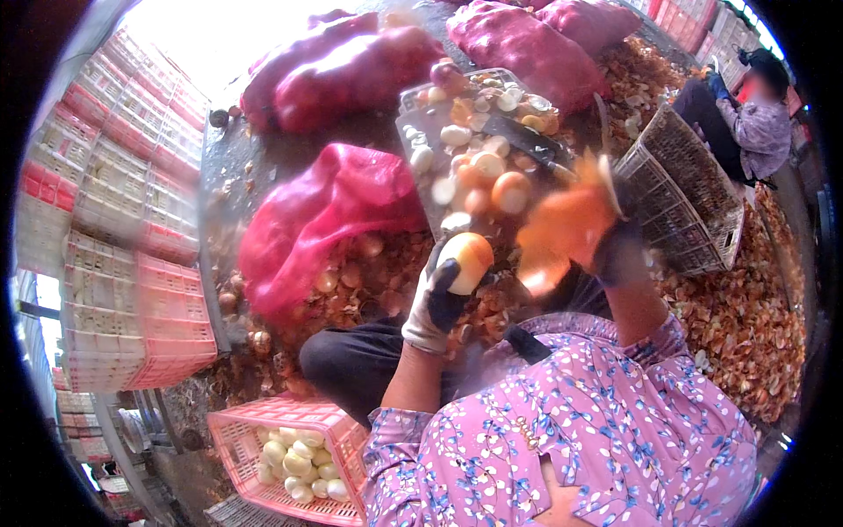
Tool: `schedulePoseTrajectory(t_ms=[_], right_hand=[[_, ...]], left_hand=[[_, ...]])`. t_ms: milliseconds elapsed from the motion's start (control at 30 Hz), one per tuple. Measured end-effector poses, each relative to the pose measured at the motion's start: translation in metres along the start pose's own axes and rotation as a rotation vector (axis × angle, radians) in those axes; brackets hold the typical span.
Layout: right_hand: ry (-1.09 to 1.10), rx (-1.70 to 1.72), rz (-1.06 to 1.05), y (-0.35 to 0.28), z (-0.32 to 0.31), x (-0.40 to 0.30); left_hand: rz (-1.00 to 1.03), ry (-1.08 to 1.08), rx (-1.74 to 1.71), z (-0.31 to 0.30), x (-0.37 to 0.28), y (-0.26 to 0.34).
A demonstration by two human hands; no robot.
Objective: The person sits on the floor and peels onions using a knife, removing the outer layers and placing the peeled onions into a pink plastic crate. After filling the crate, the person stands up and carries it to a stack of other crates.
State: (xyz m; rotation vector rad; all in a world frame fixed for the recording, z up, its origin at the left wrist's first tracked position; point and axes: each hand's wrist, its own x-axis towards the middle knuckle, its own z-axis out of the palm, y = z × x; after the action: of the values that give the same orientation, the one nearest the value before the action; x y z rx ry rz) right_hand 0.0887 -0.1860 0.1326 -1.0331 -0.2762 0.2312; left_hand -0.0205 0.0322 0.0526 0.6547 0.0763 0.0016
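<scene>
My left hand (pixel 436 300), in a white glove with dark palm and fingers, grips a partly peeled onion (pixel 469 263). Pale flesh is bare on its near side, while orange skin is on the upper right. To the right, my dark-gloved right hand (pixel 619 253) is blurred by motion and holds a large piece of orange onion skin (pixel 570 217). A pale curved strip (pixel 609 184) juts up beside that hand, too blurred to identify. Beyond the hands, an upturned crate (pixel 421 174) carries cut onion ends, onions and a dark-bladed knife (pixel 523 138).
A pink crate (pixel 290 412) at my lower left holds peeled onions (pixel 299 461). Red mesh sacks (pixel 355 79) and a slack one (pixel 329 217) lie ahead. Stacked crates (pixel 132 151) line the left. At right are a tipped crate (pixel 685 197), skin heaps (pixel 737 336) and a seated person (pixel 757 132).
</scene>
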Motion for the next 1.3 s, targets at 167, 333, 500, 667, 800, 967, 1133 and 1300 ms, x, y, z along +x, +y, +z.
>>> schedulePoseTrajectory(t_ms=[167,333,500,667,800,967,1133,1300], right_hand=[[-0.3,-0.34,0.488,-0.012,0.001,-0.004],[-0.412,-1.04,-0.118,0.022,0.013,-0.024],[-0.495,-0.944,-0.068,0.043,0.03,-0.027],[-0.215,-0.415,0.325,0.074,0.027,-0.026],[-0.377,-1.151,-0.776,0.108,0.013,-0.009],[-0.425,-0.935,-0.329,0.139,-0.008,0.012],[-0.274,-0.752,0.141,0.124,0.016,0.021],[-0.386,-0.939,-0.022,0.103,0.016,0.003]], left_hand=[[-0.123,0.081,-0.452,-0.012,0.003,-0.004],[-0.045,0.164,-0.41,-0.002,0.005,-0.001],[0.002,0.14,-0.488,-0.01,0.007,-0.006],[0.631,0.368,0.768,0.004,0.005,-0.01],[0.554,0.2,0.727,0.021,-0.003,-0.006],[0.19,0.243,0.225,0.019,-0.002,-0.006],[0.23,0.428,0.187,-0.007,0.007,-0.018],[0.356,0.644,1.015,-0.043,0.018,-0.046]])
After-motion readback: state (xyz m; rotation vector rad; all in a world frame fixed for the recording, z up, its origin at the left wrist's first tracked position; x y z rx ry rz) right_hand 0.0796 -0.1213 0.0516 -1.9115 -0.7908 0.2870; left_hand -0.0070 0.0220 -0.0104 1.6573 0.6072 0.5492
